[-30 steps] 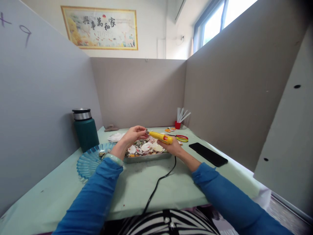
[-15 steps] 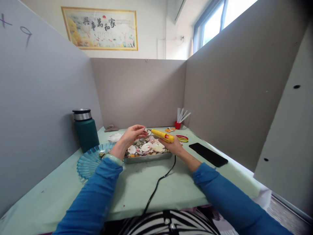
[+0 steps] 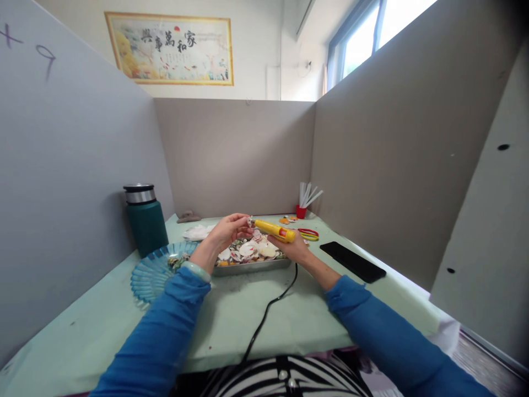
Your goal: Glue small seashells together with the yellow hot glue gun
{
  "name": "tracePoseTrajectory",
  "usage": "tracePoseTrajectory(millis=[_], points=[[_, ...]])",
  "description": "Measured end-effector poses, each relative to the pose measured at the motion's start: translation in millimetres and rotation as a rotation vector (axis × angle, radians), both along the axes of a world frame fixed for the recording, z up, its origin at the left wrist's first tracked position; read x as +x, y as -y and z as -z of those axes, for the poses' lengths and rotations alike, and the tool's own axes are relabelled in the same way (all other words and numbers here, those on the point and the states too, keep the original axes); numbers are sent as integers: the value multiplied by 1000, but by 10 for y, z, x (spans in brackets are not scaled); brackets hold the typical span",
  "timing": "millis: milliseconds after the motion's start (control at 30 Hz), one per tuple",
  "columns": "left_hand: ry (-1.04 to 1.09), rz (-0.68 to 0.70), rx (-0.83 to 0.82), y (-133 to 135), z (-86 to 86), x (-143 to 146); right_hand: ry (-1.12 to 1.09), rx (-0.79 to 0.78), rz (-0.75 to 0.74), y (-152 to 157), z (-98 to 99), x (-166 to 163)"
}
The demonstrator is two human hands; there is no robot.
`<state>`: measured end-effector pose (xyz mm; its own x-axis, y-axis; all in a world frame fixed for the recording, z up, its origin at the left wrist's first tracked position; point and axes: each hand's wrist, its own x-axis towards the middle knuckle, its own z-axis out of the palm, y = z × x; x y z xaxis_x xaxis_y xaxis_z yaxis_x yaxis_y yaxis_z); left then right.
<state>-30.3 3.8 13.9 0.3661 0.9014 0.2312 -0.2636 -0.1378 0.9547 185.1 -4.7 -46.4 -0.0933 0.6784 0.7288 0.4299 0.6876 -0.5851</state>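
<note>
My right hand (image 3: 294,249) grips a yellow glue gun (image 3: 274,230) with its nozzle pointing left. Its black cord (image 3: 264,320) runs down toward me over the table. My left hand (image 3: 228,229) pinches a small shell (image 3: 249,220) right at the nozzle tip, held above a metal tray (image 3: 248,266) filled with several shells. Both hands hover over the tray, close together.
A blue ribbed glass plate (image 3: 149,273) lies left of the tray, a dark green flask (image 3: 145,218) behind it. Red-and-yellow scissors (image 3: 308,233), a black phone (image 3: 352,261) and a red cup of white sticks (image 3: 301,208) sit to the right. Grey partitions enclose the green table.
The left hand and small shell shifted slightly right, meeting the glue gun's nozzle; the gun's tip rose a little. Nothing else moved.
</note>
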Motion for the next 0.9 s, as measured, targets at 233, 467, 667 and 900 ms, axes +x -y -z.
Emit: tracePoseTrajectory(millis=[233, 467, 667, 900], points=[[27, 67, -12, -2, 19, 12, -54, -56, 30, -24, 20, 6], [-12, 13, 6, 27, 18, 66, -64, -87, 31, -17, 6, -10], [-88, -18, 83, 29, 15, 50, -117, -222, -99, 65, -114, -6], [-175, -41, 145, 72, -25, 26, -162, -250, -188, 59, -126, 24]])
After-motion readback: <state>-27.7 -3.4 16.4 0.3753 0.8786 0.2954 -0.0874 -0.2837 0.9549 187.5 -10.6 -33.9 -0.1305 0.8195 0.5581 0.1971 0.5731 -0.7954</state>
